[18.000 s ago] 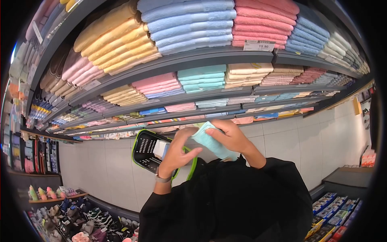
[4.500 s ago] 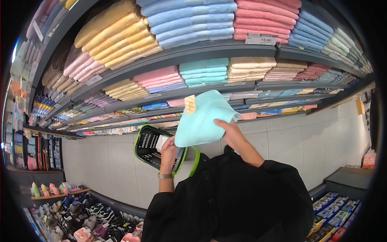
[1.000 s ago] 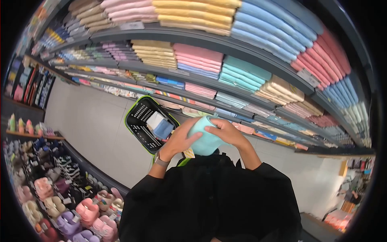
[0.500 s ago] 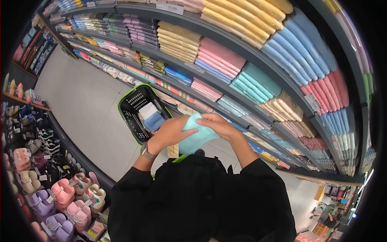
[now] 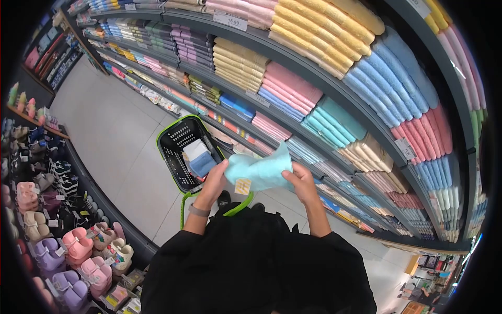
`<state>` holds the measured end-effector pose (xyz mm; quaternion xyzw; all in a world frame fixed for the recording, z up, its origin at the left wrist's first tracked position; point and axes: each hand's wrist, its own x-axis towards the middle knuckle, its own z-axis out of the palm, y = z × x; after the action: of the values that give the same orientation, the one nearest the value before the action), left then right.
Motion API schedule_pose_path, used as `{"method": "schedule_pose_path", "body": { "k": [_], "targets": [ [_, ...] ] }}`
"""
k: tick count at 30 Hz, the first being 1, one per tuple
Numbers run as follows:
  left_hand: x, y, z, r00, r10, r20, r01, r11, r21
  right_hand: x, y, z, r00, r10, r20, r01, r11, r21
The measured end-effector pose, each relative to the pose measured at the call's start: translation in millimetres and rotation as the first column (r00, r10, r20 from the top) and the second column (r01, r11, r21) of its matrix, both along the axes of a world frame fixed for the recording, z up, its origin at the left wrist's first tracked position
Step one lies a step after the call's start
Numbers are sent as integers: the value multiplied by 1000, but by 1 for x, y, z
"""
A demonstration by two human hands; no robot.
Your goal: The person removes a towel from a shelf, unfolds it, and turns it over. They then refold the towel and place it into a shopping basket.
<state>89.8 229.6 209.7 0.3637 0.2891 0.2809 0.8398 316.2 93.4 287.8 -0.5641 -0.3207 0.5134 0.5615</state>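
Note:
A light turquoise towel [image 5: 261, 168] with a yellow-and-white tag [image 5: 242, 186] is stretched between my two hands at chest height. My left hand [image 5: 214, 183], with a band at the wrist, grips its left end. At the right end, my right hand [image 5: 303, 183] pinches the cloth between thumb and fingers. Just beyond my left hand, a black basket with a green rim [image 5: 163, 152] holds a blue folded item [image 5: 203, 163] and a white one [image 5: 194, 148].
Shelves of folded towels [image 5: 334, 123] run diagonally from upper left to lower right. A rack of clogs [image 5: 78, 245] stands at the left. A green handle [image 5: 238, 208] lies near my body, close to my shoes [image 5: 224, 199]. People are at the far lower right.
My hands have moved apart, and the towel, bunched between them before, is now spread wider. Its tag has shifted up and right. The view has shifted slightly.

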Motion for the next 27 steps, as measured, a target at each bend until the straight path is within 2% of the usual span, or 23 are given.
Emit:
{"method": "schedule_pose_path", "body": {
  "k": [1,2,4,5,8,9,11,13,14,17,20,24,27],
  "targets": [
    [3,-5,9,996,30,85,-32,999,20,1,-5,0,999,-7,53,7,1000,-14],
    [4,-10,17,999,33,23,-35,994,106,3,-9,0,994,-11,107,14,1000,-26],
    [5,-20,40,993,58,-100,-28,960,277,7,-15,-6,986,-121,117,111,990,90],
    [7,-28,56,997,64,-47,-48,959,278,9,-18,-8,978,-173,115,156,977,148],
    [23,-50,81,989,117,-90,-47,825,564,9,-23,6,924,-327,201,285,935,211],
    [29,-57,93,987,127,-96,-42,789,613,10,-26,5,906,-376,194,323,911,257],
    [40,-70,111,984,142,-108,-25,711,703,6,-22,19,887,-462,-7,448,856,258],
    [46,-73,104,991,62,-116,33,735,677,6,-25,31,860,-488,-151,511,813,279],
    [49,-73,101,993,21,-119,64,744,665,7,-26,32,860,-484,-165,511,808,293],
    [50,-71,101,991,61,-120,24,798,602,11,-32,27,866,-471,-167,500,812,301],
    [49,-51,99,949,288,-125,-10,425,905,16,-42,13,881,-461,-105,472,844,255],
    [51,-22,130,907,422,-6,-42,105,994,12,-39,10,866,-494,-79,498,835,235],
    [58,2,141,960,278,39,-94,191,977,13,-25,20,870,-493,-30,486,842,234]
  ]
}}
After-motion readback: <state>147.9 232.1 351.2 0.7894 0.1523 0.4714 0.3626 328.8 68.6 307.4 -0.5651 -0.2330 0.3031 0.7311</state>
